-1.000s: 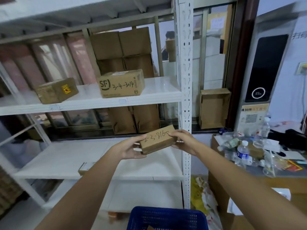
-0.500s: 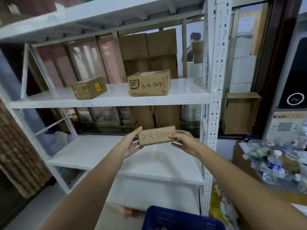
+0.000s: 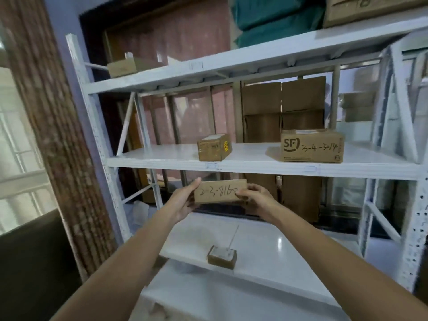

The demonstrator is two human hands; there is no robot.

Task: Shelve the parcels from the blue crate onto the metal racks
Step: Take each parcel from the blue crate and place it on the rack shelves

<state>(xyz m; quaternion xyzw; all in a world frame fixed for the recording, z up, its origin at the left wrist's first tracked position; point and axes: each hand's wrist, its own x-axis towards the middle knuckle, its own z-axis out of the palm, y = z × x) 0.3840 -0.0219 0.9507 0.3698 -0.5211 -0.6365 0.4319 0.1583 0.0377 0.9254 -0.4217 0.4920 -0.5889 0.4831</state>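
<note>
While we hold the parcel [image 3: 220, 191] at both ends, its long face is turned toward us, which we judge is done so the handwritten code on it can be read against the rack [image 3: 261, 169] before a shelf is chosen. Our left hand [image 3: 183, 202] is partly closed on the parcel's left end, thumb raised along the upper corner and palm under the lower edge; our right hand [image 3: 257, 198] is closed on the right end, fingers curled over the front face. The parcel therefore lies between the two hands, touching both, and is carried clear of every shelf. Above the hands runs the middle shelf, where a small box [image 3: 214, 147] sits up and slightly right of the left hand and an SF box [image 3: 312, 145] sits up and right of the right hand, each with a marked face outward, apparently for the same reason. Below the hands, a low shelf carries a small flat box [image 3: 222, 257] near its front edge. The blue crate is out of view.
</note>
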